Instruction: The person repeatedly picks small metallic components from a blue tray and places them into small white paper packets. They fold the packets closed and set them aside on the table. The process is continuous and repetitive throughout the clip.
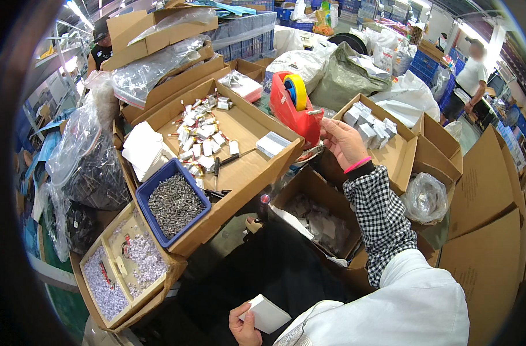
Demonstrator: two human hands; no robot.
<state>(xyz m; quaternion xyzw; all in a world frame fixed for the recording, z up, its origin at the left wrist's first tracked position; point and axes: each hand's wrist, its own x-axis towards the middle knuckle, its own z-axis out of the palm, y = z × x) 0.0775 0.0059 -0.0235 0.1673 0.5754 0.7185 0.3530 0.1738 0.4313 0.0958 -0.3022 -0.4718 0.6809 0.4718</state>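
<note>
My left hand (245, 324) holds a small white box (268, 314) low over my lap. My right hand (341, 140) is raised to the front end of a red tape dispenser (284, 104) with a yellow-cored roll; thumb and forefinger meet by its cutter, and whether tape is between them is too small to tell. Left of the dispenser, a cardboard tray (245, 125) bears small silver battery packs with wires (202, 134), screwdrivers (222, 163), white cards (145, 149) and a pale flat box (272, 144). A blue bin (204, 212) of small metal screws stands at the tray's near corner.
Small white boxes (367, 125) lie in a right-hand cardboard tray (401, 166). Below, an open carton (306, 177) holds clear bags. A divided tray (116, 268) of small pale parts stands lower left. Sacks (297, 65) lie beyond; a person (470, 78) stands far right, another (101, 45) upper left.
</note>
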